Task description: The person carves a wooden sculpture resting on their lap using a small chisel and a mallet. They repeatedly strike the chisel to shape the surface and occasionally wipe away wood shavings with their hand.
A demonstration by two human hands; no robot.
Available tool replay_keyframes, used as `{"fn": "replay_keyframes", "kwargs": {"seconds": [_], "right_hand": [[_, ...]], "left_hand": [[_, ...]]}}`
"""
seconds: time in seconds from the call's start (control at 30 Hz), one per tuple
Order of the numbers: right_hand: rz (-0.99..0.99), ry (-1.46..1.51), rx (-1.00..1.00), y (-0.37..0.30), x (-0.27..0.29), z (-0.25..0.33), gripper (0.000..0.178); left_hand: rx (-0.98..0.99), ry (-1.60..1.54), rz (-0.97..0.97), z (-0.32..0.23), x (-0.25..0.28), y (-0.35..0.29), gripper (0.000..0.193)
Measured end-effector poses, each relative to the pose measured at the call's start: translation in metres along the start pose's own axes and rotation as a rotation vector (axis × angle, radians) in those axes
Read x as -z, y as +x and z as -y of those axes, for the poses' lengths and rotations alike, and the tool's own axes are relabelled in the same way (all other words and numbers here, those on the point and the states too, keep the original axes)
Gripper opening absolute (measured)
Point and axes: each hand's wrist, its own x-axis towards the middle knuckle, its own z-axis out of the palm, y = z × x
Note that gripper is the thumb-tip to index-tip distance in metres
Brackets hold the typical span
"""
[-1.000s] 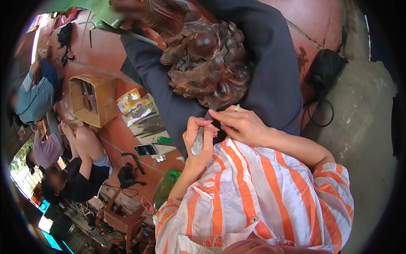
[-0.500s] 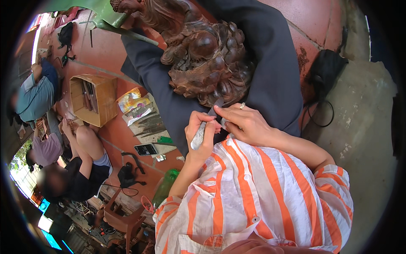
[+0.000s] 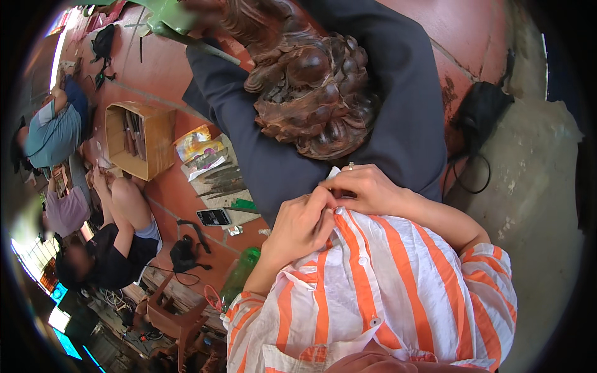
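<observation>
Nearest the camera, the orange-striped shirt filled the lower frame. Just above it the left hand and right hand met, fingers pinched together on a small pale scrap, probably paper or cloth; most of it was hidden. It looked light and limp, best gripped at its exposed edge. Touching the fingertips lay the dark carved wooden piece, resting on dark blue trousers; it appeared heavy, hard and knobbly, with thin curls that might chip, so the broad base seemed the safest hold. Farther left on the red floor lay a wooden tool box, chisels, a phone and seated people.
</observation>
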Motion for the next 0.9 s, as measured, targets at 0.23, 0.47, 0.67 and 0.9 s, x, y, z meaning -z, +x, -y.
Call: {"fn": "replay_keyframes", "kwargs": {"seconds": [0.23, 0.47, 0.67, 0.9], "right_hand": [[-0.33, -0.254, 0.048, -0.009, 0.02, 0.0, 0.014], [-0.412, -0.303, -0.13, -0.007, 0.058, 0.007, 0.011], [-0.171, -0.418, -0.12, 0.025, 0.065, 0.012, 0.008], [-0.164, -0.826, -0.044, 0.034, 0.05, 0.004, 0.013]], "left_hand": [[-0.087, -0.145, -0.409, 0.026, 0.021, 0.026, 0.028], [-0.115, -0.041, -1.002, 0.094, 0.07, 0.129, 0.081], [0.061, -0.212, -0.808, 0.156, 0.064, 0.168, 0.106], [0.019, -0.331, -0.648, 0.174, 0.073, 0.165, 0.096]]}}
